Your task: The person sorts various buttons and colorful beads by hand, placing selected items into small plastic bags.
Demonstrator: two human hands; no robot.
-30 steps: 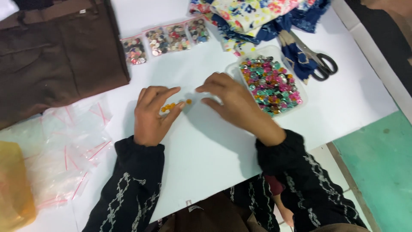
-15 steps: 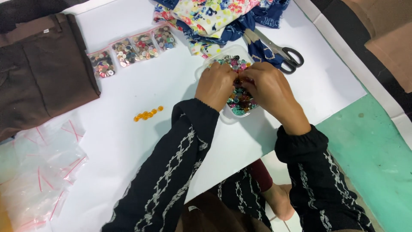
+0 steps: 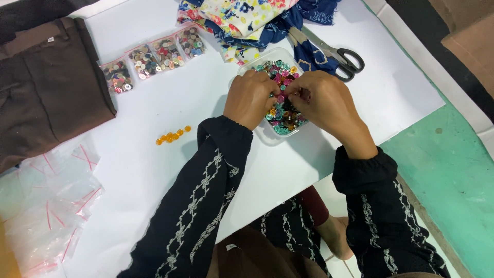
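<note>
Head view first and only: both hands work inside the clear tub of mixed buttons (image 3: pixel 280 110) near the far edge of the white table (image 3: pixel 154 170), my left hand (image 3: pixel 252 98) curled with fingertips pinched down into the pile, my right hand (image 3: pixel 324 103) likewise bunched, though I cannot tell whether either actually grips a button. Risk, as I judge it, is the shallow tub tipping or sliding under that pressing and scattering buttons toward the scissors (image 3: pixel 334 54), or a sleeve sweeping the row of orange buttons (image 3: pixel 173 136) lying apart to the left.
</note>
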